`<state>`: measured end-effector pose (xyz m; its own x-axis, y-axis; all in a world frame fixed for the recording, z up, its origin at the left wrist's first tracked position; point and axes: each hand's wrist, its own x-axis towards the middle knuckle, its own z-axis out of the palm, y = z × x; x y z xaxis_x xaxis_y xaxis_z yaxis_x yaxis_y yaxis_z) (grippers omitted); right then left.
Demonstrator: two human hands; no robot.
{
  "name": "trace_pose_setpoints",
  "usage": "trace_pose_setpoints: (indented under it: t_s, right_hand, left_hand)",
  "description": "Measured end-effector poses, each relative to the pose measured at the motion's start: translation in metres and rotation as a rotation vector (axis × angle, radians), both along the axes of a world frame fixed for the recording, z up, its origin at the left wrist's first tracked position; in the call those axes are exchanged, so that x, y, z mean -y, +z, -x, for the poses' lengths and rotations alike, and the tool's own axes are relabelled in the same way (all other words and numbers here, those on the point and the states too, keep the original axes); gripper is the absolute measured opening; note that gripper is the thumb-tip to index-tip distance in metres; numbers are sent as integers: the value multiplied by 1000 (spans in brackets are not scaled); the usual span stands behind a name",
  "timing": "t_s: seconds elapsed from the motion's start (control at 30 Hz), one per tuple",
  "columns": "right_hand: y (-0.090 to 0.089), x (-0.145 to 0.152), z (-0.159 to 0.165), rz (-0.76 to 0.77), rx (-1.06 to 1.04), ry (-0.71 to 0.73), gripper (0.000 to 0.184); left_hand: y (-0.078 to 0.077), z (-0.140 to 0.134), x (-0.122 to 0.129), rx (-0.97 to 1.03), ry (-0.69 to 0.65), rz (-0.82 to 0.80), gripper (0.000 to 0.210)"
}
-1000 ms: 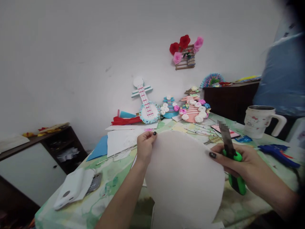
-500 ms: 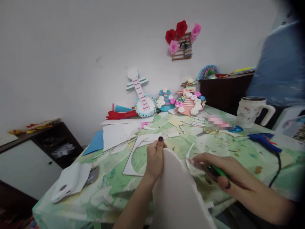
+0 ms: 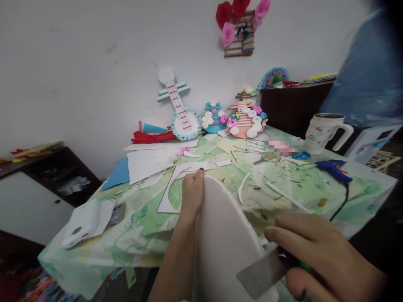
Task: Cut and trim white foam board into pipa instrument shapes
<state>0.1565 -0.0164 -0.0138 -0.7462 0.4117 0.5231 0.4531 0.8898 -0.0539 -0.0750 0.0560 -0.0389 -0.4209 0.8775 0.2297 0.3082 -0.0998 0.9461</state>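
My left hand (image 3: 192, 191) is closed on the far tip of a white foam board (image 3: 217, 239), which stands up on its edge toward me with a curved right side. In my right hand (image 3: 321, 251) is a utility knife (image 3: 262, 270) with a wide grey blade and a black and green handle. The blade lies across the board's right edge, low in the view. Whether it cuts into the foam I cannot tell. A thin curved white offcut (image 3: 243, 188) rests on the table beyond the board.
On the green patterned tablecloth (image 3: 126, 239) are a blue glue gun (image 3: 333, 170), a white mug (image 3: 323, 134), scissors (image 3: 267, 159) and a white pouch (image 3: 83, 222). A paper lute (image 3: 181, 109) and flower-covered crafts (image 3: 245, 119) lean against the wall. A cabinet (image 3: 34, 205) stands left.
My right hand has come back toward me and down, bringing the knife blade over the board's edge. The curved offcut, earlier by my right fingers, lies apart on the table. The view has shifted.
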Motion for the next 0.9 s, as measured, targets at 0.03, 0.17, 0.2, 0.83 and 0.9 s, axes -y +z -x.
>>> trace_pose_setpoints:
  t_s: [0.03, 0.17, 0.2, 0.83, 0.9]
  right_hand:
    - [-2, 1, 3, -2, -6, 8, 53]
    - [-10, 0, 14, -28, -104, 48, 54]
    - [-11, 0, 15, -35, -127, 56, 54]
    - [-21, -3, 29, 56, -139, 103, 53]
    - [-22, -4, 28, 53, -140, 92, 53]
  left_hand:
    - [-1, 2, -1, 30, 22, -6, 33]
    - [-6, 7, -5, 126, 75, -45, 27]
    - [-7, 8, -6, 135, 76, -45, 27]
    - [-20, 16, -17, 229, 69, -49, 27]
    - [-21, 17, -17, 243, 37, -49, 30]
